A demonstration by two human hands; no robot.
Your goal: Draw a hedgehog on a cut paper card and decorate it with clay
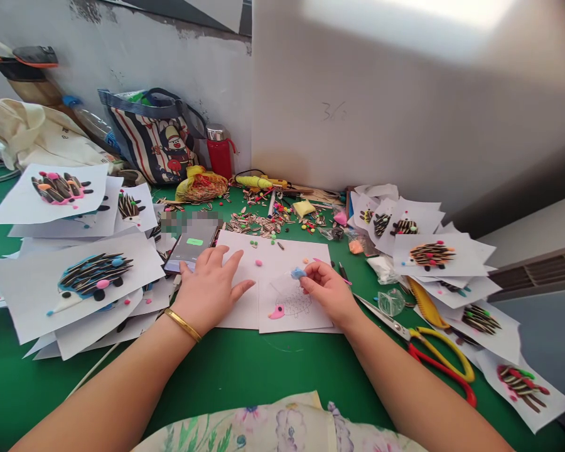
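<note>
My right hand (327,289) pinches a small piece of blue clay (298,274) above a paper with a hedgehog drawing (294,306). The drawing's snout is filled with pink clay (277,312) and has a dark eye dot. My left hand (213,285) lies with spread fingers over the left part of a larger white sheet (235,246), beside a phone (193,242), holding nothing. Small green balls (254,243) and a pink ball (258,263) rest on the sheet.
Stacks of finished hedgehog pictures (94,276) stand at the left, with more pictures (430,254) at the right. Scissors (419,339) lie right of my right hand. Loose seeds (254,223), a striped bag (145,138) and a red bottle (220,154) are farther back.
</note>
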